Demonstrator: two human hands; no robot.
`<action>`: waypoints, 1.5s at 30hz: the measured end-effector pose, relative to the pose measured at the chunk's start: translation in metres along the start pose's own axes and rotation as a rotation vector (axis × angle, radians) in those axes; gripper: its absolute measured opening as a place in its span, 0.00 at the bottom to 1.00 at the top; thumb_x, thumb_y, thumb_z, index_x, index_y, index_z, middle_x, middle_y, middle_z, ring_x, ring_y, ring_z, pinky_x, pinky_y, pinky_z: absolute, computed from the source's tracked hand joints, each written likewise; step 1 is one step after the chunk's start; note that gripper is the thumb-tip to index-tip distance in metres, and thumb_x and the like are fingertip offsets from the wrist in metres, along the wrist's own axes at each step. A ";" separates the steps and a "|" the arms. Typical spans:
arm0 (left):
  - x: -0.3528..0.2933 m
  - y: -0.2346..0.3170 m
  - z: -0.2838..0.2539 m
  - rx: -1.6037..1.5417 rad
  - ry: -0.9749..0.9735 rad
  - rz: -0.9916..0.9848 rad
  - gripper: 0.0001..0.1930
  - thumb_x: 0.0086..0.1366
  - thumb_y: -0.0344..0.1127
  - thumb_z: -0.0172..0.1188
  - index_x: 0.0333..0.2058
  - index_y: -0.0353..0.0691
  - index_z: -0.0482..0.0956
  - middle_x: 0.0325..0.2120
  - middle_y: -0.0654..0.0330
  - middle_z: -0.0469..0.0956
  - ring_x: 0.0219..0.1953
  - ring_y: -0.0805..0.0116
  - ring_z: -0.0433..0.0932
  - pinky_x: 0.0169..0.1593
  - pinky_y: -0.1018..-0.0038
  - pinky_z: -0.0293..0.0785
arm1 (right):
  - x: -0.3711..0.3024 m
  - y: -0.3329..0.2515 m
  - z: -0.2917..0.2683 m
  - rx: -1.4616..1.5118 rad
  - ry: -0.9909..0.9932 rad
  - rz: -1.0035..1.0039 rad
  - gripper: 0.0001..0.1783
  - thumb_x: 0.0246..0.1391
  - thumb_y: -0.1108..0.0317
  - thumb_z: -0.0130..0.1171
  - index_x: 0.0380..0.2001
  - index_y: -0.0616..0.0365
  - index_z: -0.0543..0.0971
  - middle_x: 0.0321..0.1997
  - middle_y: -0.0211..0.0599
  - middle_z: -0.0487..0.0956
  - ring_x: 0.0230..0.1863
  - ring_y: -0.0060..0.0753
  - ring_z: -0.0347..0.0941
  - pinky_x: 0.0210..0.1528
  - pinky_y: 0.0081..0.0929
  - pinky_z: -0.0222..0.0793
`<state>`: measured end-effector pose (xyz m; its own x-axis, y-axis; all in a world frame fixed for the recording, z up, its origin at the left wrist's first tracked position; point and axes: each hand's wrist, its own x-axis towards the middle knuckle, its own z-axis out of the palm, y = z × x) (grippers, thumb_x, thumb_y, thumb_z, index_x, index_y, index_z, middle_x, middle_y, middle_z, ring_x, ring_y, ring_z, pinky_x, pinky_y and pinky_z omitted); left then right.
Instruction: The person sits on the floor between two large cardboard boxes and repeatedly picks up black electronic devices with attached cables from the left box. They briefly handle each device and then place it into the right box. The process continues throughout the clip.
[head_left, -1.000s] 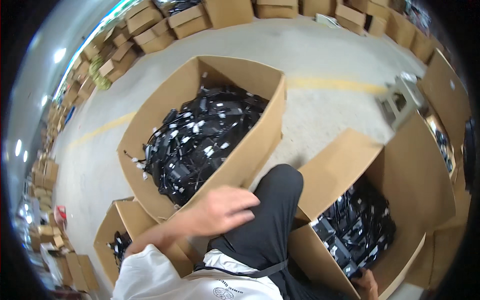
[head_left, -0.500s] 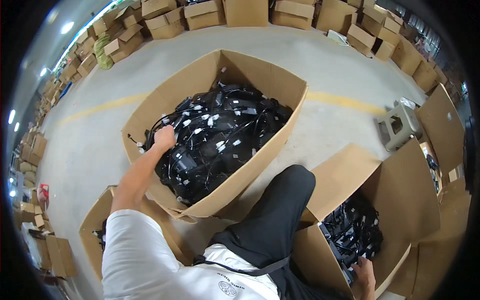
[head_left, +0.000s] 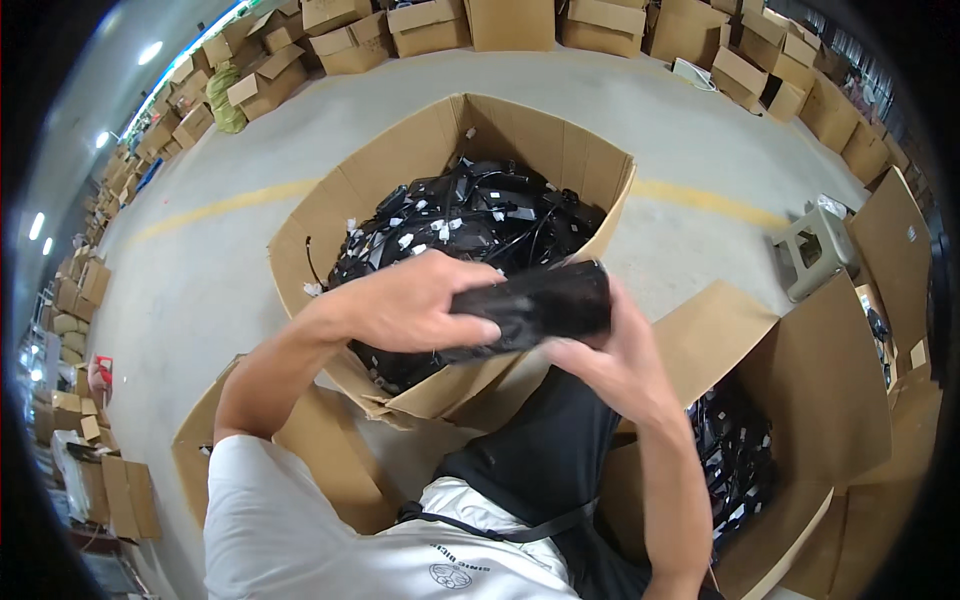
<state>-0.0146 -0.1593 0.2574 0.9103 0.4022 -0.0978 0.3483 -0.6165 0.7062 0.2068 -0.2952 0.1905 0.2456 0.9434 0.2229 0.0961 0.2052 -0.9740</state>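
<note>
A black rectangular block [head_left: 548,305], smeared by motion, is held between my two hands over the near side of the big open carton [head_left: 345,180]. My left hand [head_left: 415,300] grips its left end, thumb below and fingers above. Around its right end closes my right hand [head_left: 628,352]. Behind the hands, the carton holds a heap of black plastic units with black cables and white connectors [head_left: 470,225]. By my right forearm, a second open carton [head_left: 815,385] contains more black units and cables [head_left: 735,450].
A third open carton [head_left: 335,450] stands at my left, mostly behind my arm. A grey plastic stool [head_left: 815,255] is on the floor to the right. Many cardboard boxes [head_left: 430,28] line the far side, with a yellow-green sack [head_left: 224,100] at the far left.
My left hand has come back from the heap in the big carton. My right hand has risen out of the right carton. Both now hold the black block between them.
</note>
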 end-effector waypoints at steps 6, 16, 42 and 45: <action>-0.019 -0.130 -0.030 0.093 0.138 -0.488 0.29 0.61 0.52 0.70 0.48 0.29 0.81 0.42 0.44 0.84 0.49 0.56 0.83 0.54 0.65 0.78 | -0.029 0.016 -0.015 0.098 0.137 0.191 0.24 0.52 0.68 0.71 0.50 0.70 0.78 0.43 0.37 0.84 0.42 0.26 0.80 0.49 0.26 0.76; -0.066 -0.328 -0.022 0.648 0.184 -0.779 0.30 0.53 0.28 0.58 0.57 0.24 0.71 0.55 0.32 0.73 0.53 0.35 0.78 0.59 0.55 0.75 | -0.096 0.027 -0.098 0.491 0.593 0.102 0.19 0.66 0.71 0.59 0.58 0.63 0.71 0.54 0.40 0.79 0.52 0.31 0.79 0.55 0.33 0.77; 0.078 0.058 0.226 -1.309 -0.004 -0.191 0.33 0.62 0.28 0.67 0.64 0.29 0.65 0.52 0.53 0.77 0.53 0.65 0.79 0.59 0.68 0.77 | -0.239 0.009 -0.129 -1.167 0.112 -0.324 0.22 0.56 0.76 0.57 0.55 0.63 0.78 0.68 0.54 0.69 0.68 0.56 0.68 0.65 0.50 0.72; 0.075 0.070 0.239 -1.343 0.110 -0.131 0.37 0.62 0.30 0.65 0.67 0.30 0.58 0.53 0.52 0.75 0.54 0.61 0.78 0.60 0.64 0.77 | -0.273 0.012 -0.121 -0.472 0.755 -0.022 0.35 0.60 0.73 0.57 0.70 0.64 0.61 0.74 0.56 0.58 0.73 0.52 0.60 0.73 0.48 0.58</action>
<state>0.1315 -0.3341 0.1312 0.8430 0.4972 -0.2054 -0.1127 0.5366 0.8363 0.2576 -0.5823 0.1229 0.7935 0.4828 0.3705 0.4545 -0.0651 -0.8884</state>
